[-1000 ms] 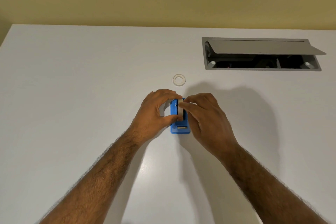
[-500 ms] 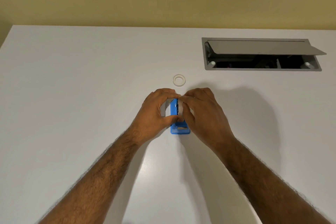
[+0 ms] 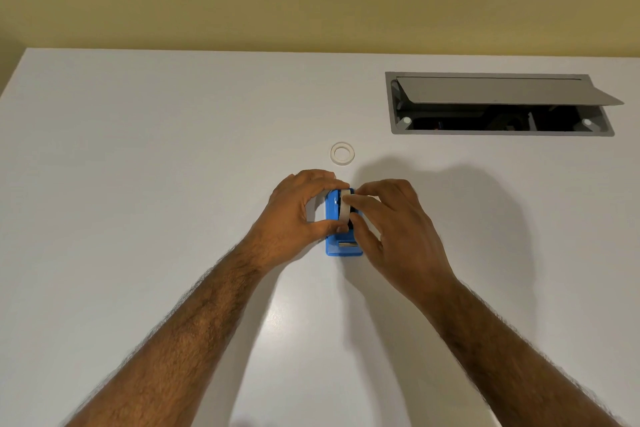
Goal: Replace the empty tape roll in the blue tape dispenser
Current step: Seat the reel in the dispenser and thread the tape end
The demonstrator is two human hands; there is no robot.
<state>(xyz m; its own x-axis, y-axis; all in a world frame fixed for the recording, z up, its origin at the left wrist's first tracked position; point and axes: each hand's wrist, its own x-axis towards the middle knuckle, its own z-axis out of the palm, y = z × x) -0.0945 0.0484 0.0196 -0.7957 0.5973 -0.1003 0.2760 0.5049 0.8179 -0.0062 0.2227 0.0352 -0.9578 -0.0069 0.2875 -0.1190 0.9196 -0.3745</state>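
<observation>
The blue tape dispenser (image 3: 341, 246) stands on the white table (image 3: 138, 184), its cutter end toward me. A white tape roll (image 3: 345, 210) sits upright in its slot. My left hand (image 3: 298, 218) clasps the dispenser's left side, thumb near the roll's front and fingers over the far end. My right hand (image 3: 394, 229) pinches the roll from the right with thumb and forefinger. A second small white ring, a tape roll (image 3: 342, 153), lies flat on the table just beyond the hands.
An open cable hatch (image 3: 498, 104) with a raised grey flap is set into the table at the back right. A yellow wall runs behind the table's far edge.
My right hand has drawn slightly back to the right, so more of the white roll in the dispenser shows. The left hand and the dispenser stay put.
</observation>
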